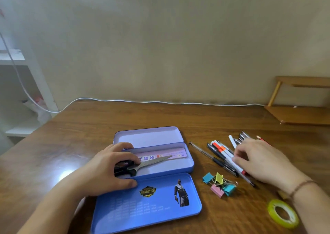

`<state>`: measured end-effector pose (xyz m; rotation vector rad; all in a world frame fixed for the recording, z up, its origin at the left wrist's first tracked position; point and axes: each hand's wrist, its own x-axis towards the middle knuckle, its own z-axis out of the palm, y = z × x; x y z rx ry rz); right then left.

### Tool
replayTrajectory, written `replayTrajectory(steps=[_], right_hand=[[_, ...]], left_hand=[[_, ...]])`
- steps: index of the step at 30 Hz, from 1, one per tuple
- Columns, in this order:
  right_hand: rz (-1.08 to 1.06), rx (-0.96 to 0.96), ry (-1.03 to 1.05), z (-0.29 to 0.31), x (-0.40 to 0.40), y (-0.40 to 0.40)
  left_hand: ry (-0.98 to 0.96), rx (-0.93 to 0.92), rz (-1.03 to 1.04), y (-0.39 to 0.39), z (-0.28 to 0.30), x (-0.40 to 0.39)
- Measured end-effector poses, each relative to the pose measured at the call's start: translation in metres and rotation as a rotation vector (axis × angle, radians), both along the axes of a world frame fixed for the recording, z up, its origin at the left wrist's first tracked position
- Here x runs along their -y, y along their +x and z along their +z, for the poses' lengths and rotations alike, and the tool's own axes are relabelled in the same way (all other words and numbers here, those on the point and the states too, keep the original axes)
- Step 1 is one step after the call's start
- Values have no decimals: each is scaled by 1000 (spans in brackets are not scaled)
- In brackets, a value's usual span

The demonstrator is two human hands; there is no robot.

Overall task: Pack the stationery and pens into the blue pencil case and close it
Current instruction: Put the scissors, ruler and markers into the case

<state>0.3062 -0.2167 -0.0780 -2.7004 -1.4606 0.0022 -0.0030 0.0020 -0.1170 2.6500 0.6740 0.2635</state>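
Nearest, the blue pencil case (pixel 146 203) lies open, its printed lid flat toward the viewer. Left hand (pixel 110 169) rests curled over the scissors (pixel 142 164) handles inside the case tray, beside a ruler (pixel 171 153). Right of the case, the right hand (pixel 257 160) gathers the pens (pixel 221 155) with bent fingers; whether it actually grips them, I cannot tell. Light, stiff and slick, they likely roll, so pinch mid-barrel.

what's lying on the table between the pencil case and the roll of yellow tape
In the head view, a small heap of binder clips, blue, yellow and pink, lies on the table between the blue pencil case and the yellow tape roll.
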Motion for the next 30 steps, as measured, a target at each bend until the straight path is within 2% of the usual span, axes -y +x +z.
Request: replayTrajectory(steps=[6, 10, 14, 20, 23, 25, 27, 28, 30], right_hand=[[13, -18, -11, -4, -2, -2], [-8, -98, 37, -4, -1, -1], [-123, -27, 161, -1, -1, -1], [-166, -80, 128, -10, -6, 4], [-194, -150, 253, -14, -4, 8], [-176, -89, 447, -12, -2, 7], [-54, -26, 667, -6, -1, -4], [25, -55, 729, -2, -4, -15], [165, -146, 715, 0, -17, -41]], left_hand=[[41, 27, -70, 6, -1, 8], [20, 43, -95, 7, 0, 12], [12, 60, -102, 6, 2, 12], [-32, 57, -97, 6, 3, 14], [-78, 44, -80, 5, 3, 14], [-170, 77, -23, 5, 3, 11], [-234, 176, 54, 7, 0, 7], [-246, 239, 90, 8, -2, 5], [-265, 364, 142, 12, -6, 1]])
